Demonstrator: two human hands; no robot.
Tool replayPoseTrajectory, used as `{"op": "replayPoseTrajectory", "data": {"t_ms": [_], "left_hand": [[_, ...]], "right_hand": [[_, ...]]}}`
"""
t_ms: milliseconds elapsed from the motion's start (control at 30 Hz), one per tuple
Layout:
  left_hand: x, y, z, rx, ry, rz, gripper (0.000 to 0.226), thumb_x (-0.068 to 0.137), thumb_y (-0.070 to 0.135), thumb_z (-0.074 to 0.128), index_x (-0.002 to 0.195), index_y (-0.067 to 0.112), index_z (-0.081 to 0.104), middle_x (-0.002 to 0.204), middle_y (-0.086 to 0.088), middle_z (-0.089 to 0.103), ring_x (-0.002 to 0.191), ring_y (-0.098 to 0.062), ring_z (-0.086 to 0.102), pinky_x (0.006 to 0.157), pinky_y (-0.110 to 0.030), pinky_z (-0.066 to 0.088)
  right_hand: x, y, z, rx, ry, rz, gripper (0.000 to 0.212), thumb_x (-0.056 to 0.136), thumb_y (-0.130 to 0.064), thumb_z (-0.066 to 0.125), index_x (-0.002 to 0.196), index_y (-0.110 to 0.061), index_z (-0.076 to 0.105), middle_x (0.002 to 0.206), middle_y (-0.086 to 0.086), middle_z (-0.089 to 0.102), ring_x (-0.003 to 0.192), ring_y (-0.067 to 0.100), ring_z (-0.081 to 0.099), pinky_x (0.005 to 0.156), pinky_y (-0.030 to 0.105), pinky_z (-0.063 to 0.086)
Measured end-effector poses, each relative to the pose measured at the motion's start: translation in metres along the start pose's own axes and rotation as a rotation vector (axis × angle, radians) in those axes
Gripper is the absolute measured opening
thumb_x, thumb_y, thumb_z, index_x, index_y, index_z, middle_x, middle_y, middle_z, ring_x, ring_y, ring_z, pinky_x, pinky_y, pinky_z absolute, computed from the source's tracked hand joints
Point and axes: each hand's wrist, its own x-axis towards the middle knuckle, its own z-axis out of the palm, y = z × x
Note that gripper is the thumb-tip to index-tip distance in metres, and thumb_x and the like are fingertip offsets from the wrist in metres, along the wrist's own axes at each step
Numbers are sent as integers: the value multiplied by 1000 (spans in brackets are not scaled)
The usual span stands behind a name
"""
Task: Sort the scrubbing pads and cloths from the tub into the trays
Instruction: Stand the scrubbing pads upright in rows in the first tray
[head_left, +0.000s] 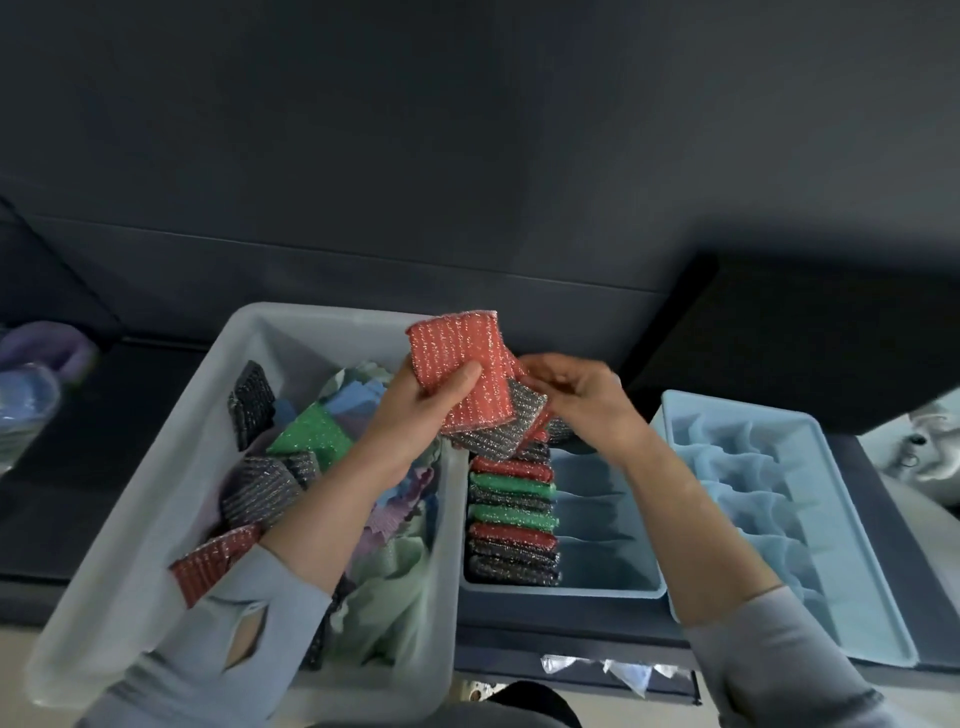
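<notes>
A red scrubbing pad (460, 370) and grey pad (498, 428) are held above the half-filled tray (613, 584), beside the tub (130, 525).

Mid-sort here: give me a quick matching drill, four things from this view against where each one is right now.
Things:
1. red pad
2. green pad
3. stack of pads
4. pale blue tray

Places:
A. lying in the tub
B. filed in the middle tray
C. far right, no pads in it
D. held up in the left hand

Pairs: 1-D, 2-A, 3-B, 4-C
</notes>
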Motion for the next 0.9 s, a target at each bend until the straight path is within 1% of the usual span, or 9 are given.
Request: {"op": "replayPoseTrajectory", "data": {"t_ms": [67,133,267,367,467,533,700,800,900], "left_hand": [[-1,-2,2,7,-17,-7,35,82,48,63,112,38,49,114,11,65,99,-3,64,85,-22,48],[-3,-3,0,7,-13,-28,35,87,45,60,117,39,43,114,11,61,99,-3,61,85,-29,52],[-9,-4,-6,-20,-5,-59,43,91,38,58,128,35,36,109,14,54,89,-3,58,58,-22,56],[-10,-6,-7,-36,-5,-70,53,90,34,60,135,29,32,115,7,54,91,-6,58,59,-24,57],[-9,-7,-5,-43,25,-69,58,90,30,63,137,29,29,123,1,55,94,-10,60,62,-29,58],[-9,-7,-4,-59,51,-58,61,91,26,62,140,28,26,118,4,55,92,-9,61,61,-28,58],[-13,-6,-7,-51,88,-41,59,92,24,62,139,28,27,109,12,56,88,-3,60,59,-21,55],[-15,-9,-9,-11,69,-40,47,92,25,60,128,32,31,107,16,57,90,0,58,70,-25,57],[-17,-12,-9,-30,61,-44,45,93,23,60,126,33,31,109,15,57,89,1,59,65,-22,57]], "right_hand": [[-2,9,-4,-38,33,9,23,88,-3,67,107,-15,71,101,0,74,94,10,70,88,25,55],[-4,25,-18,-150,251,16,19,85,-7,71,102,-16,72,95,2,74,90,21,70,85,36,55],[-20,51,-54,-510,499,-24,14,83,-9,72,95,-15,72,85,-1,72,86,24,67,79,33,50],[-30,62,-55,-799,456,6,23,82,-6,69,101,-18,73,90,6,72,96,31,58,82,33,45],[-28,64,-40,-902,423,-11,27,79,-1,67,102,-14,73,76,3,55,93,36,60,76,37,50],[-21,68,-30,-988,382,-30,26,78,4,65,99,-8,72,72,8,61,95,37,59,71,38,51],[-7,94,-21,-1154,230,-21,35,75,7,65,105,-9,73,95,12,70,107,33,57,77,41,56],[-5,103,-23,-1186,239,-75,38,69,11,69,101,-8,74,96,12,67,97,34,59,66,41,57],[-4,107,-20,-1194,264,-118,56,60,15,72,111,-8,69,102,12,63,91,33,61,58,40,58]]}}
